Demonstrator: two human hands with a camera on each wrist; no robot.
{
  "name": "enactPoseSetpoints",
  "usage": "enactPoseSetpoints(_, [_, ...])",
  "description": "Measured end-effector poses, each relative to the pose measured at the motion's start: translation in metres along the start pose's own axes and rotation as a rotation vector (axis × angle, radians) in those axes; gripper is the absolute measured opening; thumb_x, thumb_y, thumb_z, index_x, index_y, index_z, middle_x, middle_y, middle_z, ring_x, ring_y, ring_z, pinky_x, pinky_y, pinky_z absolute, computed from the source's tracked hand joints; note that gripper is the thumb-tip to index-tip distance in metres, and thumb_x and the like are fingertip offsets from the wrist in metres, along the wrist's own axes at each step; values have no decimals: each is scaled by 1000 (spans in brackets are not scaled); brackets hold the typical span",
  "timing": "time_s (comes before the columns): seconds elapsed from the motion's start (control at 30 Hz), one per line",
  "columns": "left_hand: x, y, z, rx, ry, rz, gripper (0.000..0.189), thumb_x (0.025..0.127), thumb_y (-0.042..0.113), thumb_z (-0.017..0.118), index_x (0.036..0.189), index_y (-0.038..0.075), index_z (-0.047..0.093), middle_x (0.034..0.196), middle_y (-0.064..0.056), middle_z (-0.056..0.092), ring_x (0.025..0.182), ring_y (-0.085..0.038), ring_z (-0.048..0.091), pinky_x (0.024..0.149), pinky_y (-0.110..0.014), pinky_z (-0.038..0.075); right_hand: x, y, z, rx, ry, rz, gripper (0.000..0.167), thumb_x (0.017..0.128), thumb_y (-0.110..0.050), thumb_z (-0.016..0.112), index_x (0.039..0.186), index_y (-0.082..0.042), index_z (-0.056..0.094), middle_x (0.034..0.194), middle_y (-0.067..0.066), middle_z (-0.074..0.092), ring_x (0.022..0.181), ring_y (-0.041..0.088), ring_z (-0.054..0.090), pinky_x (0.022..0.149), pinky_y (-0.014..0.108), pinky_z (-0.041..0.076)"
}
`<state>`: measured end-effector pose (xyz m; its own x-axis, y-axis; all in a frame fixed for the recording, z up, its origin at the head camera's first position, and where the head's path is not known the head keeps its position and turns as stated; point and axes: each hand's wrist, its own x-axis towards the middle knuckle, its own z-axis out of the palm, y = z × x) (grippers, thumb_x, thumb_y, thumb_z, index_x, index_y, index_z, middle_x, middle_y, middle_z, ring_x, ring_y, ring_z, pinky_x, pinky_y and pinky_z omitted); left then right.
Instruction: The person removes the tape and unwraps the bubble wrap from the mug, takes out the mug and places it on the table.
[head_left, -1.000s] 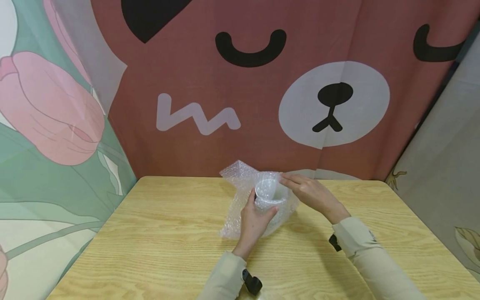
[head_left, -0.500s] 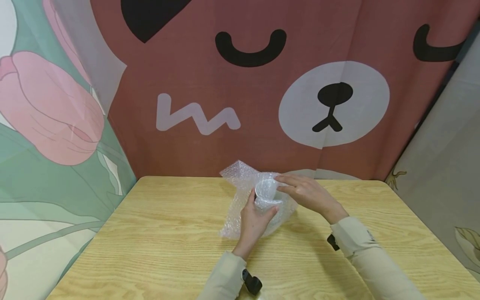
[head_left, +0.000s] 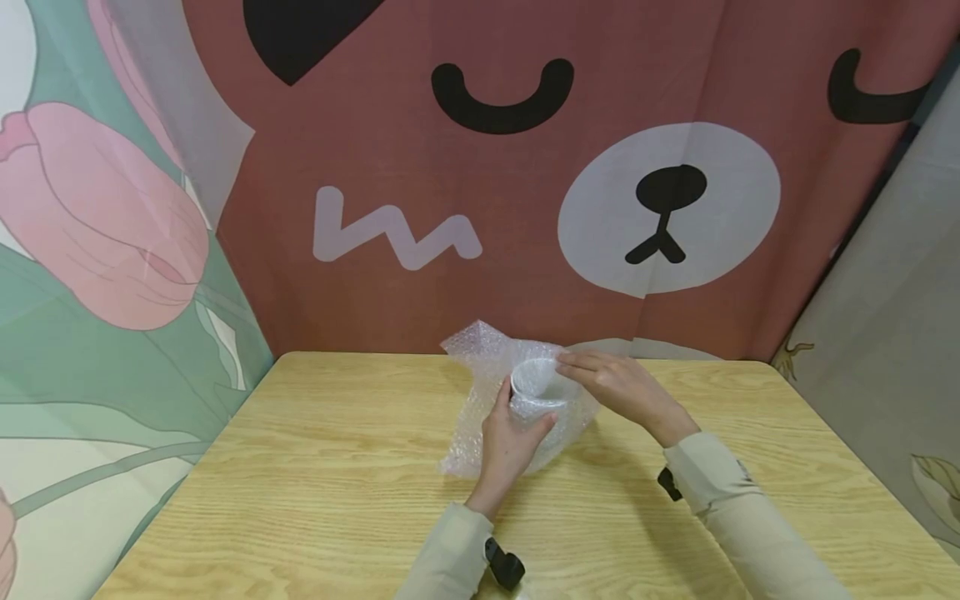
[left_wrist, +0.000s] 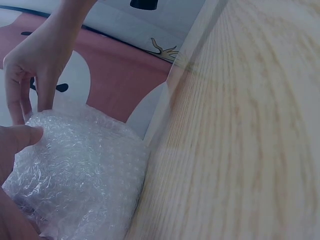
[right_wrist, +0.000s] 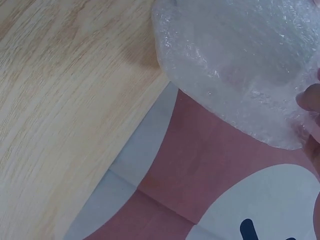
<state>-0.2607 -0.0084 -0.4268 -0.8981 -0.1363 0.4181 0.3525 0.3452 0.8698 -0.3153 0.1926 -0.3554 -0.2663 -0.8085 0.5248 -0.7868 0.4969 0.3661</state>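
Bubble wrap [head_left: 468, 429] surrounds a white, round-rimmed thing like a cup [head_left: 529, 379], whose mouth faces up in the head view. My left hand [head_left: 507, 443] grips the wrapped thing from the near left side, thumb and fingers spread around it. On the far right side, my right hand [head_left: 622, 387] pinches the upper edge of the wrap with its fingertips. In the left wrist view, the bubble wrap [left_wrist: 85, 170] covers the thing's side, so its shape is hidden. The right wrist view shows a thumb [right_wrist: 311, 97] on the wrap [right_wrist: 230, 65].
A light wood-grain table [head_left: 337, 483] lies beneath. Behind its far edge hangs a red-brown curtain [head_left: 517, 267] with an animal face; a floral curtain [head_left: 97, 350] is at the left and a grey one [head_left: 885, 333] at the right.
My right hand first shifted slightly left over the opening, then back right, drawing the wrap's upper edge with it. The mouth now shows more openly. My left hand has stayed in place.
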Motion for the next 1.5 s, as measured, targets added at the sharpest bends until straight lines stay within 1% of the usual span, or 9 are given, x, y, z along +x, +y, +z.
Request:
enactPoseSetpoints(0.23, [-1, 0, 0, 14, 11, 11, 88, 73, 29, 85, 143, -4, 41, 134, -21, 54, 119, -37, 53, 98, -50, 43, 1, 0, 0, -6, 43, -5, 46, 76, 11, 70, 121, 1, 66, 122, 14, 64, 105, 27, 63, 76, 35, 56])
enactPoseSetpoints(0.37, [-1, 0, 0, 11, 6, 0, 88, 74, 29, 85, 143, -3, 41, 135, -20, 54, 120, -35, 53, 99, -49, 42, 1, 1, 0, 2, 70, 11, 49, 74, 12, 72, 122, 2, 65, 124, 15, 63, 100, 26, 65, 70, 32, 57])
enactPoseSetpoints(0.5, [0, 0, 0, 1, 6, -3, 87, 74, 27, 85, 143, -3, 42, 135, -19, 54, 120, -33, 53, 100, -48, 42, 0, 1, 2, 92, 113, 74, 48, 73, 12, 75, 120, 2, 66, 124, 16, 62, 94, 26, 67, 67, 31, 57])
enactPoseSetpoints(0.63, [0, 0, 0, 0, 15, 10, 87, 72, 26, 86, 143, -3, 43, 133, -19, 55, 119, -33, 54, 99, -49, 43, 0, 2, 5, 165, 160, 123, 47, 72, 13, 76, 117, 2, 67, 123, 17, 63, 95, 29, 67, 67, 32, 57])
enactPoseSetpoints(0.87, [1, -2, 1, -5, 27, 40, 85, 71, 25, 87, 140, -3, 45, 131, -20, 57, 118, -35, 54, 98, -50, 43, 2, 5, 7, 221, 243, 178, 52, 67, 17, 78, 116, 6, 66, 121, 21, 63, 100, 33, 65, 72, 37, 57])
enactPoseSetpoints(1.1, [3, -3, 1, -23, 27, 49, 83, 72, 26, 87, 139, -2, 47, 130, -19, 58, 118, -34, 55, 98, -52, 42, 1, 5, 8, 289, 278, 251, 56, 66, 19, 79, 119, 6, 65, 124, 22, 60, 101, 33, 64, 66, 30, 58])
enactPoseSetpoints(1.27, [3, -3, 0, -37, 27, 49, 83, 71, 26, 87, 139, -2, 47, 130, -19, 58, 117, -34, 55, 98, -52, 42, -1, 7, 10, 334, 313, 309, 58, 67, 21, 77, 121, 5, 64, 127, 21, 59, 99, 32, 65, 65, 29, 57])
enactPoseSetpoints(1.4, [2, -3, 0, -40, 26, 51, 83, 72, 25, 87, 139, -3, 47, 130, -20, 57, 118, -34, 55, 98, -51, 42, -4, 10, 10, 382, 345, 389, 59, 68, 20, 76, 124, 4, 63, 128, 18, 59, 100, 32, 65, 65, 27, 57])
enactPoseSetpoints(1.5, [3, -3, -1, -42, 18, 35, 84, 72, 25, 86, 140, -3, 46, 131, -19, 57, 119, -32, 54, 99, -50, 42, -5, 11, 11, 409, 374, 451, 58, 70, 19, 76, 124, 3, 63, 127, 18, 60, 96, 32, 66, 65, 25, 56])
